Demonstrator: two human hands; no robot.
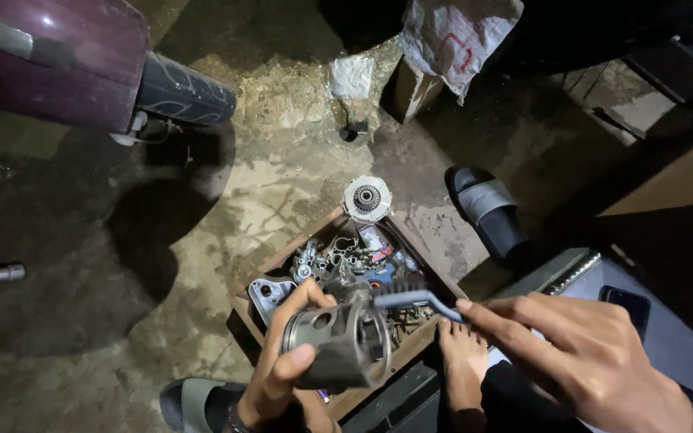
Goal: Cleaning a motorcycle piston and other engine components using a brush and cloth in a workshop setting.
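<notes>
Hands meet low in the frame over a wooden box of parts. The left hand (282,377) is closed around a grey metal piston (337,341), thumb across its skirt and fingers behind, holding it tilted with the pin hole facing up and the open end turned right. The right hand (583,361) pinches the handle of a small brush (411,298) between thumb and forefinger; the dark bristles sit just above the piston's open end, close to its rim, though actual contact is hard to judge.

Directly beneath, the wooden box (282,265) rests on the floor, packed with metal engine pieces, bolts and a blue part. A round toothed clutch-like disc (366,198) lies at its far corner. A bare foot (460,361) shows beside the box, a grey sandal (194,402) at the bottom edge, and a black sandal (487,210) farther off. A dark phone (626,305) lies at right. A maroon scooter body with tyre (182,92) stands upper left on the rough concrete floor (82,353).
</notes>
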